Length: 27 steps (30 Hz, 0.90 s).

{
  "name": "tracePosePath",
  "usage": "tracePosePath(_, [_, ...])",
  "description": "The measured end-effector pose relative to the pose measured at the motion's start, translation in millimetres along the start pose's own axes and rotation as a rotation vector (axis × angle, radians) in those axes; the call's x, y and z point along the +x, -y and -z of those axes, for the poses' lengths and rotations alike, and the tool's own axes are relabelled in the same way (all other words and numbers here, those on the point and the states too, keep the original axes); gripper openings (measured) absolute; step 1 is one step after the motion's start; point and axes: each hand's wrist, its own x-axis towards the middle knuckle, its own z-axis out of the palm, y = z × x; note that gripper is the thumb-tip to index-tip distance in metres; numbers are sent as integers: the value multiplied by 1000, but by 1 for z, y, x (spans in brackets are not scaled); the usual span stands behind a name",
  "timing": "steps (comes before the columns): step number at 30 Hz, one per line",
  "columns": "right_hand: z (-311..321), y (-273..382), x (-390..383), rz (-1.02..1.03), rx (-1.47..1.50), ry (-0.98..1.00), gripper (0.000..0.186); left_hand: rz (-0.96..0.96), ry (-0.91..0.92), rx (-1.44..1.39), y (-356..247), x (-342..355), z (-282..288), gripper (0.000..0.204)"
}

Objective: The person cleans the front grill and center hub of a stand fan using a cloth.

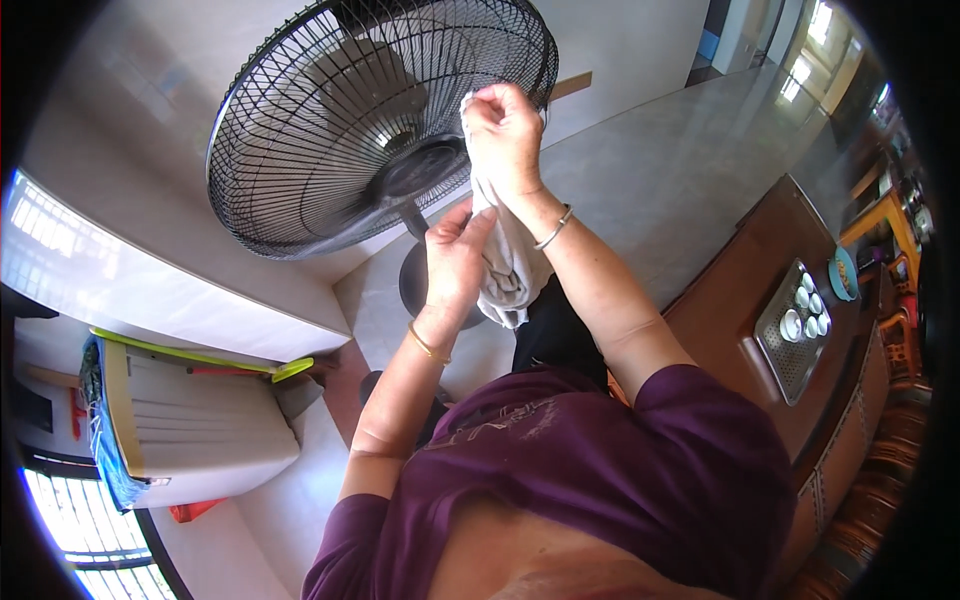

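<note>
A black standing fan [300, 150] with a round wire cage fills the upper left, its stand running down to a dark round base. My right hand [503, 135] is at the right edge of the cage, its fingers closed on the upper end of a pale grey-white cloth [510, 270]. Lower down, my left hand [458, 258] pinches the same cloth between thumb and fingers. The cloth hangs in loose folds below both hands. Whether it touches the cage behind my right hand is hard to see.
To the right stands a brown table [730, 290] bearing a metal tray [778, 345] with several white cups, and a blue bowl [843, 275]. At lower left is a pale covered box-shaped thing [215, 420] with a yellow-green strip [190, 350] along it. A wall rises behind the fan.
</note>
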Motion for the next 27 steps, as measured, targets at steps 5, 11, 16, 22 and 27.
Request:
tracePosePath(5, [-1, 8, -18, 32, -139, 7, 11, 30, -30, 18, 12, -4, 11, 25])
tracePosePath(11, [-9, -14, -39, 30, -107, 37, 11, 44, -113, 103, 28, -10, 25, 27])
tracePosePath(16, [-17, -33, -44, -103, 141, 66, 11, 52, -159, 159, 26, -14, 32, 26])
tracePosePath(22, [-4, -18, -33, -305, 264, 135, 10, 26, -171, 198, 17, -14, 30, 25])
tracePosePath(27, [12, -6, -14, -266, 49, 260, 7, 15, -135, 169, 5, -14, 18, 24])
